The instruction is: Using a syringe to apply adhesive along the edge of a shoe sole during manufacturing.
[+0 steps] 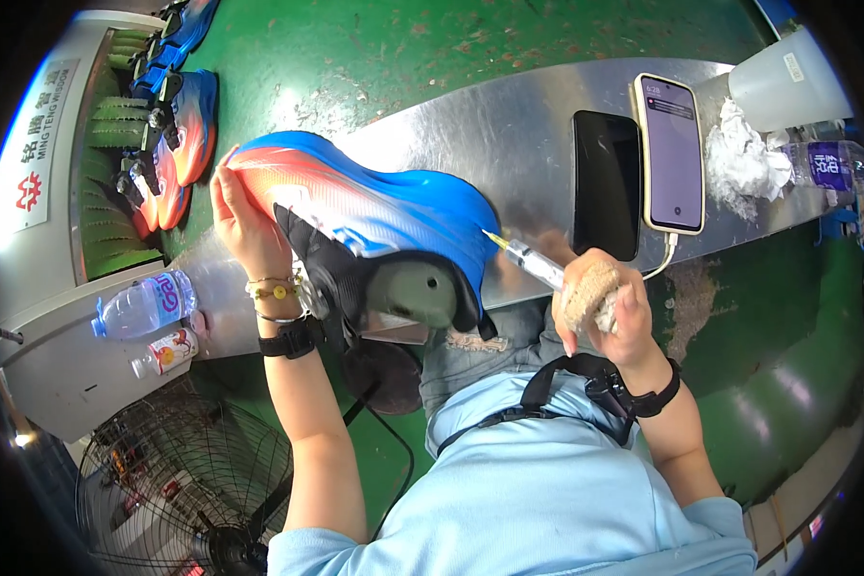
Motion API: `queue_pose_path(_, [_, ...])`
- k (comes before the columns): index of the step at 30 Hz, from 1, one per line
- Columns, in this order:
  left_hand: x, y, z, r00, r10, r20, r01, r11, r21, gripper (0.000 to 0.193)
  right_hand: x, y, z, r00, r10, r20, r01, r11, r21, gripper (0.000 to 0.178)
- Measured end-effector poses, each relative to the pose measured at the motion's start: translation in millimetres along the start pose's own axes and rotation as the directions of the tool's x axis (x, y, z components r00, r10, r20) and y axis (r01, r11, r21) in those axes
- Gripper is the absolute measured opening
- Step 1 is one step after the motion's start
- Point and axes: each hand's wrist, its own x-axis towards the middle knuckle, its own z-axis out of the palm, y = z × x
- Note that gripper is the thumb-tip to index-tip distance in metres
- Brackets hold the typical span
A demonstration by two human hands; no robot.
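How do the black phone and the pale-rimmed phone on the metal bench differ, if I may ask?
The black phone has a dark screen, while the pale-rimmed phone is lit. The pale-rimmed phone has a white cable plugged in; the black phone shows none. Both lie face up, side by side, on the metal bench.

Bright o/all. Metal bench (509, 125) has streaky glare; green floor (773, 384) to its lower R shows soft reflections. Sign (38, 154) L of bench partly blown out; sm. light (23, 439) glows below that. Fisheye bends bench edges, corners black. Shoe (403, 211) over bench fairly sharp.
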Motion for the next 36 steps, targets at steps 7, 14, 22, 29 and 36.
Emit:
queue_pose_path(7, [-14.3,-40.6,-41.5,0.907,-0.412,-0.087,0.415,0.909,0.027,0.026,28.3,3.3,24.0,0.987,-0.011,-0.162,0.010,1.000,-0.010,0.033])
queue_pose_path(14, [-77.3,-3.9,-74.8,0.775,-0.582,-0.247,0.615,0.784,0.083,0.024,36.4,14.4,31.3,0.976,-0.030,-0.214,0.006,0.994,-0.109,0.041])
queue_pose_path(22, [-159.8,44.3,-80.4,0.582,-0.813,0.027,0.813,0.581,-0.019,0.026,38.5,19.3,36.4,0.961,0.045,-0.272,-0.041,0.999,0.021,0.038])
queue_pose_path(29, [-195.9,48.9,-72.7,0.424,-0.807,0.411,0.898,0.434,-0.073,0.038,30.1,17.5,39.7,0.968,0.069,-0.242,-0.096,0.990,-0.103,0.045])
queue_pose_path(36, [-206.2,38.6,-52.5,0.322,-0.738,0.593,0.938,0.332,-0.096,0.048,15.0,3.1,46.4,0.939,0.186,-0.288,-0.194,0.981,0.002,0.038])
